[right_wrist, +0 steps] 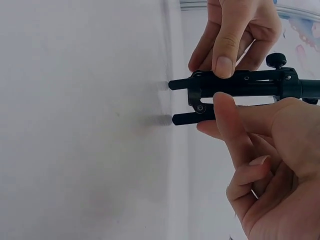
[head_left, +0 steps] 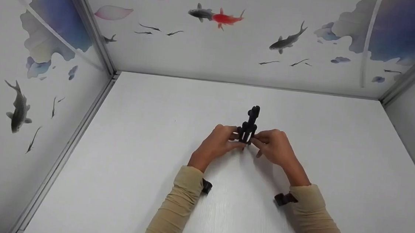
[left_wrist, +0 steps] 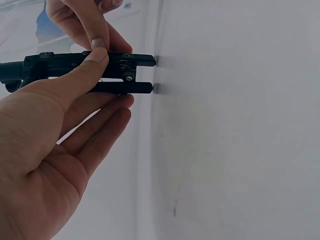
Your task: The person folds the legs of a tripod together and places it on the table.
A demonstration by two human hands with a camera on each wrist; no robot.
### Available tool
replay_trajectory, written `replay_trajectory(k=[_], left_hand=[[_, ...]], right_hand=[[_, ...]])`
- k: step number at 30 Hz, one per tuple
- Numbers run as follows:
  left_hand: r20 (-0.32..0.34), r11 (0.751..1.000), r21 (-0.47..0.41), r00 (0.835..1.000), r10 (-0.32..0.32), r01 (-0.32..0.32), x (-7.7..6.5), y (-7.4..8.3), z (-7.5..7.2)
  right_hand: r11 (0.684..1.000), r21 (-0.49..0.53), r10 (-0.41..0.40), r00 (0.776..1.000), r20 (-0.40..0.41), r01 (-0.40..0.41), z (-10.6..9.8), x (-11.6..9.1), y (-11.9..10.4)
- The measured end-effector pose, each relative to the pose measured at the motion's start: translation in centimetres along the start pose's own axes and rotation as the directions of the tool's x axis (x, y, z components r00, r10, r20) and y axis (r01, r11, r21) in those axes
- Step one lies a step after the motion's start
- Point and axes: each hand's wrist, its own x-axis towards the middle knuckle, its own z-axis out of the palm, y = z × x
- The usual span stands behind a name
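A small black tripod [head_left: 253, 114] stands upright on the white table between both hands, its legs nearly parallel and close together. My left hand [head_left: 219, 142] grips it from the left, thumb laid along the legs [left_wrist: 142, 88] in the left wrist view and fingers behind. From the other side, my right hand [head_left: 276, 148] pinches a leg low down between thumb and fingers. The right wrist view shows the leg tips right at the tabletop and a round knob [right_wrist: 276, 60] on the upper part. Fingers hide portions of the legs.
The white table [head_left: 136, 125] is enclosed by white panels [head_left: 216, 54] printed with fish and petals, at the back and both sides. Metal strips [head_left: 68, 146] run along the panel joints. Black wrist cameras [head_left: 206, 186] sit at both tan sleeves.
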Motion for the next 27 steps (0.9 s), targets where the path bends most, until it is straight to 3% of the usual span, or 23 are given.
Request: replay_trajectory(k=[27], left_hand=[[0.038, 0.999, 0.044, 0.999, -0.012, 0.01, -0.01, 0.09, -0.24]], right_hand=[[0.99, 0.127, 0.061, 0.996, 0.059, -0.068, 0.16, 0.21, 0.34]])
